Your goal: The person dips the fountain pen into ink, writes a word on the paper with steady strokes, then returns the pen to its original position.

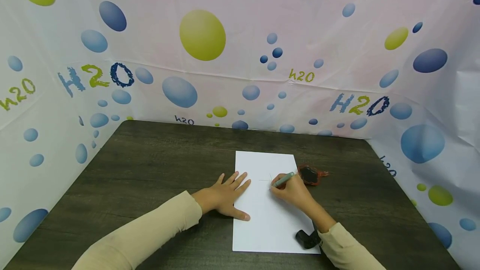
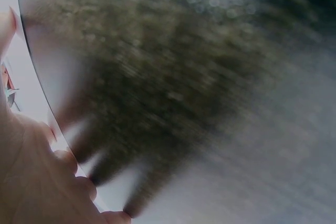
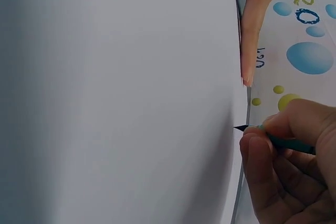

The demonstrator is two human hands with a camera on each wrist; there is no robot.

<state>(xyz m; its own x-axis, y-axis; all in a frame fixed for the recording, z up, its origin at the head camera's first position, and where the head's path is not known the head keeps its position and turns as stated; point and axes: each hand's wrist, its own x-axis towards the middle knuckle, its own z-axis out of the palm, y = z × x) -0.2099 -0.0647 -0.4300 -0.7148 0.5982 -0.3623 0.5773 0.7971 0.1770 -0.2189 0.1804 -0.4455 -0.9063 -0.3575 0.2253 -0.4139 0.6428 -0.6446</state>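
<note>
A white sheet of paper point(image 1: 266, 232) lies upright on the dark table. My left hand point(image 1: 226, 195) rests flat over its left edge, fingers spread and thumb on the sheet. My right hand point(image 1: 294, 191) pinches a green pen point(image 1: 283, 179) between thumb and fingers. In the right wrist view the dark tip of the pen point(image 3: 289, 142) is at the paper surface point(image 3: 131, 103). Thin, faint lines, one horizontal and one short upright, show near the pen. The left wrist view is mostly blurred, with the left hand point(image 2: 37, 177) at its lower left.
Just right of the sheet lies a red-edged dark object point(image 1: 310, 175), its kind unclear. A black rounded piece point(image 1: 306, 239) sits by the right cuff, over the sheet's lower right corner. A printed curtain point(image 1: 240, 66) surrounds the table point(image 1: 157, 157).
</note>
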